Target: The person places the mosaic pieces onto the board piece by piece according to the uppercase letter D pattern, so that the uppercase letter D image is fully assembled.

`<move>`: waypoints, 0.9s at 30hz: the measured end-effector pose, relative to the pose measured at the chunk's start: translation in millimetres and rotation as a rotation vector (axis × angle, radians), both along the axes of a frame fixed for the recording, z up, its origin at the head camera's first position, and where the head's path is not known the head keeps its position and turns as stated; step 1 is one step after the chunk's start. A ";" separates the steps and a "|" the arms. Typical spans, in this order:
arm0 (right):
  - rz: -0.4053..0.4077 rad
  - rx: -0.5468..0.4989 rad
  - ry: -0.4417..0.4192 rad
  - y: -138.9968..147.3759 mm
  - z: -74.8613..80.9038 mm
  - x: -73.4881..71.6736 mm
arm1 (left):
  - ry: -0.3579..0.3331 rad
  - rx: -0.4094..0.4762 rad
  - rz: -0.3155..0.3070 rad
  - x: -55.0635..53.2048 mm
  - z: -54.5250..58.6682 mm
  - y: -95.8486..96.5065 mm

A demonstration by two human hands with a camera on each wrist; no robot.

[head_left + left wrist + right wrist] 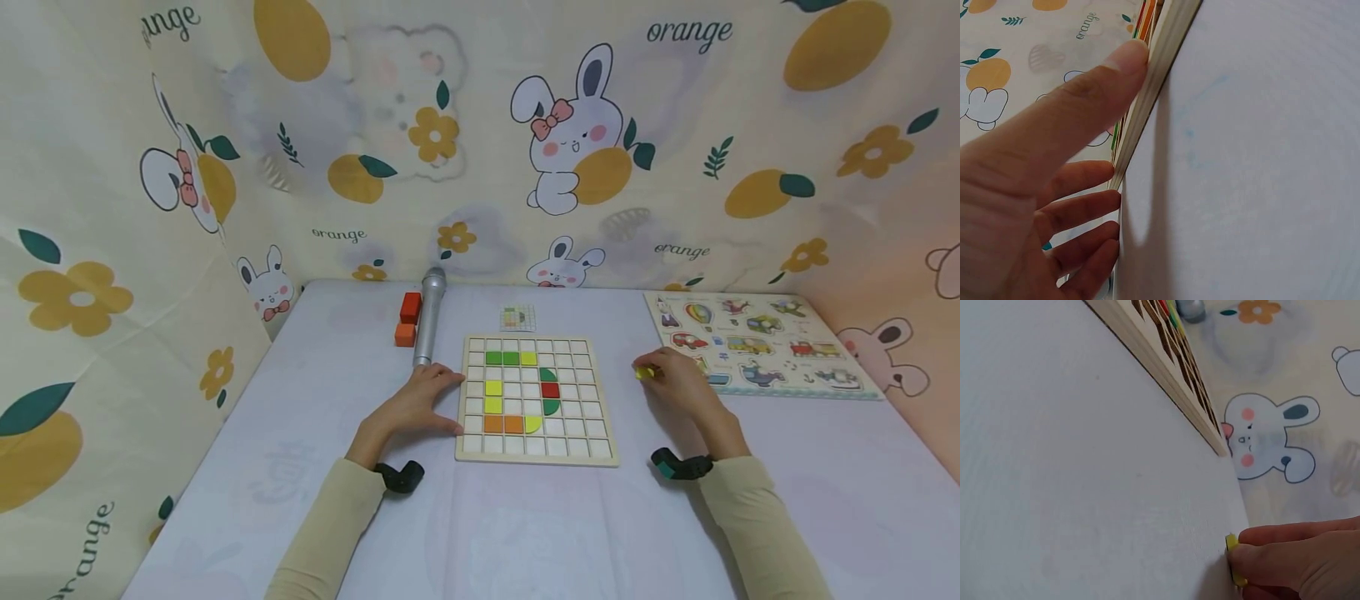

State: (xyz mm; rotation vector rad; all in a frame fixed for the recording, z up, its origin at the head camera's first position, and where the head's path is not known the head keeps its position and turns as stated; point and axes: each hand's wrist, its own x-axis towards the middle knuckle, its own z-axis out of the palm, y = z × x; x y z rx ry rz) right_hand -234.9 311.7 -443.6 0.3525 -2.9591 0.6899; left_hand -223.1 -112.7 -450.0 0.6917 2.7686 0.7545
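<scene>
A square wooden grid board (536, 461) lies on the table in the head view. Coloured tiles fill some of its cells: green and yellow along the top, yellow at left, orange (504, 424) below, red (550, 390) between two green half-rounds. Against the board's left edge rests my left hand (416, 404), thumb and fingers spread along the rim. The left wrist view shows the thumb (1127, 59) touching the board's side. To the right of the board, my right hand (682, 383) pinches a small yellow tile (1235, 561) between thumb and fingertips, low over the table.
Behind the board lies a small pattern card (517, 317). A silver microphone (429, 317) and red and orange blocks (410, 307) stand back left. At back right, a picture puzzle board (765, 343) lies beyond my right hand. Printed cloth (480, 208) hangs behind the table.
</scene>
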 end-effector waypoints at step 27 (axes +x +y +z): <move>0.413 -0.220 0.074 -163.4 1.9 -14.1 | -0.009 0.000 -0.005 -0.5 1.0 -0.3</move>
